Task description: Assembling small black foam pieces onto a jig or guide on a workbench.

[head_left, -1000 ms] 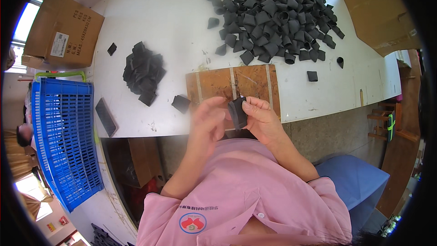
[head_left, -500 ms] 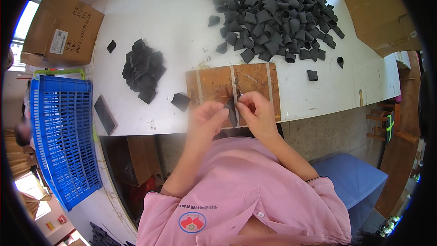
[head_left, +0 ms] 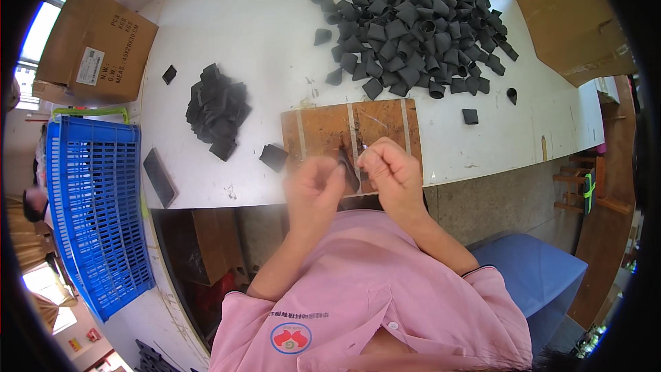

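Observation:
Over the near part of a brown wooden board (head_left: 318, 120), my two hands work close together. My left hand (head_left: 313, 189) is closed, its thumb and fingers pinching the edge of a small dark grey strip (head_left: 350, 173) that looks like foam or fabric and is partly bent. My right hand (head_left: 396, 176) is also closed, fingertips pinched just right of the strip. A tiny pale tip shows above its fingers, but what it holds is too small to name. Left of the board lies a flat dark piece (head_left: 274, 158).
A large heap of dark rolled loops (head_left: 413, 27) covers the far table. At left are a pile of flat dark pieces (head_left: 217, 110), a phone-like slab (head_left: 160, 178), a blue crate (head_left: 96, 207) and a carton (head_left: 96, 45). Another carton (head_left: 575, 21) stands far right.
My right hand has shifted slightly right, away from the strip, with its fingers curled tighter. My left hand stays beside the strip, a little lower.

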Available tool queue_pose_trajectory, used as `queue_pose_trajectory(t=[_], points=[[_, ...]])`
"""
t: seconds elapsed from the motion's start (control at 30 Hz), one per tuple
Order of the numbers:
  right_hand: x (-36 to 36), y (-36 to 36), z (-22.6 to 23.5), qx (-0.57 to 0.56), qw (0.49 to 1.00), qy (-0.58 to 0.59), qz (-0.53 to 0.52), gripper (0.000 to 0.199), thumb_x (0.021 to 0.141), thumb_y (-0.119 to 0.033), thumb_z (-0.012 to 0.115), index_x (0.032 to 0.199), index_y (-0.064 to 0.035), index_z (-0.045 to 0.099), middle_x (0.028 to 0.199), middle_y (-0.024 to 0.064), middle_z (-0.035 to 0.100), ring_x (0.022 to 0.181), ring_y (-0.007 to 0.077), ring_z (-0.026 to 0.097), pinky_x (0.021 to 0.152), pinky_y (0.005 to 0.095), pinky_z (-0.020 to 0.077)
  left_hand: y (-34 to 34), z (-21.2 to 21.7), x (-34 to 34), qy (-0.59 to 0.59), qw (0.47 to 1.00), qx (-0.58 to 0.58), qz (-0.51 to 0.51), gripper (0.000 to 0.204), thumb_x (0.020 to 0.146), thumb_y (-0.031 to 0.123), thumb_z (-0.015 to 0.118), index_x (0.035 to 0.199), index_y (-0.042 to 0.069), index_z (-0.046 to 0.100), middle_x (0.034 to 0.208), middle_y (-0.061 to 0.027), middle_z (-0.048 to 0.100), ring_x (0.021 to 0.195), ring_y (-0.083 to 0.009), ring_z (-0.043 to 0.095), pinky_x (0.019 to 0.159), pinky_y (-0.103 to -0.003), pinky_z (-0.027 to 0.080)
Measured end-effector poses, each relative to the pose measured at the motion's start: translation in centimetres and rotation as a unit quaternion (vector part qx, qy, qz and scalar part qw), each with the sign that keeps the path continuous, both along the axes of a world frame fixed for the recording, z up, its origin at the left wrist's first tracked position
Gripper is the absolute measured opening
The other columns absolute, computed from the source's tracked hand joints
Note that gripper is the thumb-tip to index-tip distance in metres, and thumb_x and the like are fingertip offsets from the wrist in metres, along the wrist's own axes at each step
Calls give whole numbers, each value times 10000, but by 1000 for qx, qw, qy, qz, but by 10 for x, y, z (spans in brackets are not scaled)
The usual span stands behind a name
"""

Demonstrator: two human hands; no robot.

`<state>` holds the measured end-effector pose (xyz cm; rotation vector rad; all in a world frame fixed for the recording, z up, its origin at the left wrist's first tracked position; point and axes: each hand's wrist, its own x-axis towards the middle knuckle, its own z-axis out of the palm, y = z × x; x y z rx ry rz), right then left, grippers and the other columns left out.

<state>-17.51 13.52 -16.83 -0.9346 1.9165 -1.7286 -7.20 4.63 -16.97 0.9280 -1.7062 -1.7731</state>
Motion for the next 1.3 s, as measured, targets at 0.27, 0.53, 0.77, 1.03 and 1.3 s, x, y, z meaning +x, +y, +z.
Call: queue_pose_trajectory(t=[0.27,0.53,0.77,1.03,1.3], points=[[6,-3,1,-14,996,82,26,92,769,-63,607,827,1,577,745,72,527,579,158,528,514,256,429,-3,-2,0,31,999,-31,-27,32,784,-11,596,774,-8,566,617,17,535,498,-18,459,447,-153,370],[10,-15,-7,33,941,332,-57,88,694,10,588,779,-4,569,700,101,494,570,246,535,499,325,439,8,-12,-7,4,985,-127,116,75,777,-55,563,822,2,546,664,-25,563,430,-11,426,374,-158,332],[-5,-3,-3,-22,920,-383,84,54,785,-37,568,825,-4,580,734,14,557,597,90,497,518,221,386,-6,16,0,76,970,231,-21,149,758,-82,490,887,-8,501,721,-21,536,424,-4,348,368,-157,250],[-2,-4,4,-30,842,-512,165,199,877,-221,512,732,-85,505,630,-57,398,538,25,318,469,174,255,8,-3,-9,62,994,-30,81,111,791,-82,486,875,-16,519,765,-64,570,476,-9,441,419,-156,331],[-40,-32,67,-13,915,-321,245,223,881,-240,517,737,-72,490,630,-65,360,520,32,299,454,169,253,-33,48,-6,396,703,570,-154,221,878,13,370,1078,-17,459,868,-166,572,333,-28,339,321,-167,240]])
